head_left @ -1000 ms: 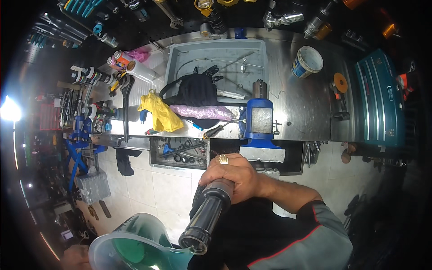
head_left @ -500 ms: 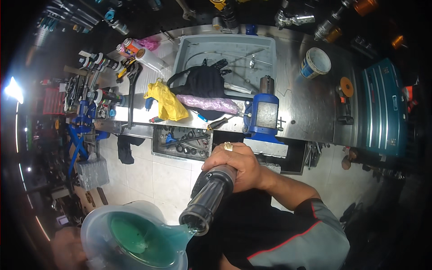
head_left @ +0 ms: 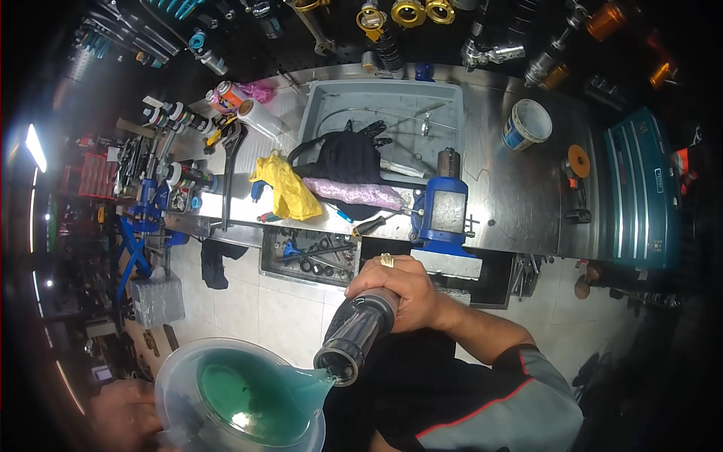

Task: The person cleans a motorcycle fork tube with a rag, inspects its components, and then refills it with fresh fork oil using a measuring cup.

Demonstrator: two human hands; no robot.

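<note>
My right hand (head_left: 407,290), with a ring on one finger, is wrapped around a shiny dark metal tube (head_left: 352,331). The tube's open end tilts down and toward me. At lower left, my left hand (head_left: 128,410) is blurred and dim, closed at the outer side of a translucent plastic jug (head_left: 172,377). Green liquid (head_left: 248,392) fills part of the jug, which leans right so that its spout meets the tube's open mouth. Liquid reaches the spout's tip at the tube's rim. How full the tube is cannot be seen.
Ahead stands a metal workbench (head_left: 520,196) with a blue vise (head_left: 444,215), a grey tray (head_left: 309,109), a yellow cloth (head_left: 285,188) and a white bucket (head_left: 529,124). An open drawer (head_left: 312,256) holds small parts below the edge. A teal tool chest (head_left: 640,188) is at right.
The jug's green liquid has spread toward the spout as the jug tips further. The bench sits slightly lower in view. Both hands keep their holds.
</note>
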